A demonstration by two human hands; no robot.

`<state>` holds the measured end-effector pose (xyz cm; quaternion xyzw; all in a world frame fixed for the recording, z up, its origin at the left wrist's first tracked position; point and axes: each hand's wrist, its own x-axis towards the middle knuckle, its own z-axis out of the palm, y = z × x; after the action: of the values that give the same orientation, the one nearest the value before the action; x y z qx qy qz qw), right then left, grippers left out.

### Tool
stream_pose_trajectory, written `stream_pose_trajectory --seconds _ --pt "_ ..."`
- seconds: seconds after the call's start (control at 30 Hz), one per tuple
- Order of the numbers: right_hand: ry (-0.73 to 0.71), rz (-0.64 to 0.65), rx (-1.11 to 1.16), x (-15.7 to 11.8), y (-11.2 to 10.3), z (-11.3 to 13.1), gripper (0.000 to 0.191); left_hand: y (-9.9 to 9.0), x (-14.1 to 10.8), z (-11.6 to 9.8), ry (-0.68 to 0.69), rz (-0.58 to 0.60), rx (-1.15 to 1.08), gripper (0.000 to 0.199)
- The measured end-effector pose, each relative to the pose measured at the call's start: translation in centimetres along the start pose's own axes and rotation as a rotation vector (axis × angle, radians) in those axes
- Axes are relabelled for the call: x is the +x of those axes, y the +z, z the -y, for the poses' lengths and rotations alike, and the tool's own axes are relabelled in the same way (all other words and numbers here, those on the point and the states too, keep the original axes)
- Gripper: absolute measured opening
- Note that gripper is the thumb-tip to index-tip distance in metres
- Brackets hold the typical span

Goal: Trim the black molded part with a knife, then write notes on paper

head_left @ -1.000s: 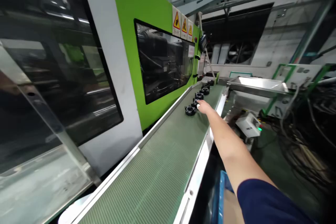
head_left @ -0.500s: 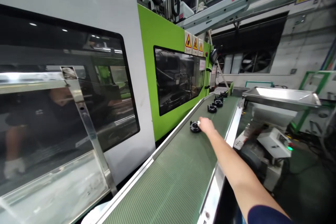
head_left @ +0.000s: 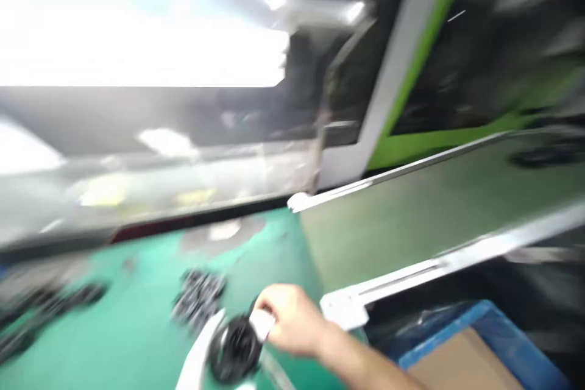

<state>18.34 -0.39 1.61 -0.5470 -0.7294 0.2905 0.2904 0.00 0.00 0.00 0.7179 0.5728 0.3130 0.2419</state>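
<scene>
A black ring-shaped plastic part (head_left: 235, 350) is in front of me at the bottom of the head view, blurred by motion. My right hand (head_left: 292, 323) is closed on its upper right edge, with white coverings on the fingertips. White-gloved fingers of my left hand (head_left: 200, 353) lie along the part's left side and under it, seemingly cupping it; most of that hand is out of frame. Just beyond the part, a cluster of dark pieces (head_left: 198, 295) rests on the green tabletop (head_left: 150, 329). Fine detail on the part is smeared.
Right of the table runs a green conveyor belt (head_left: 411, 207) with metal rails, carrying blurred black parts (head_left: 546, 155) farther along. A blue crate (head_left: 487, 311) with cardboard stands at lower right. Dark elongated items (head_left: 50, 311) lie at left. Behind stands a white-and-green machine (head_left: 411, 61).
The view has swung left from the conveyor to the green table. My right hand, then at a black part on the belt, is now over the table with one; my left glove has come into view.
</scene>
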Motion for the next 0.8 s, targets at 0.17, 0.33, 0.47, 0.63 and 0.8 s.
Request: stream_pose_trajectory --seconds 0.17,0.33,0.47,0.63,0.8 --pt "0.028 0.23 0.133 0.5 8.7 4.2 0.025 -6.1 -10.1 8.5 -0.154 0.101 -0.109 0.099" --pt "-0.046 0.32 0.003 0.2 13.4 7.2 0.018 -7.6 -13.0 13.0 -0.161 0.051 -0.222 0.091" --pt "-0.013 0.417 -0.03 0.1 15.4 7.6 0.018 -8.5 -14.3 15.6 -0.216 0.031 -0.332 0.088" --pt "0.155 0.545 -0.257 -0.1 20.3 4.0 0.021 -9.2 -15.3 18.6 -0.335 -0.023 -0.383 0.083" --pt "0.241 0.636 -0.359 -1.6 28.3 0.0 0.041 -9.8 -15.7 20.5 -0.384 -0.074 -0.351 0.081"
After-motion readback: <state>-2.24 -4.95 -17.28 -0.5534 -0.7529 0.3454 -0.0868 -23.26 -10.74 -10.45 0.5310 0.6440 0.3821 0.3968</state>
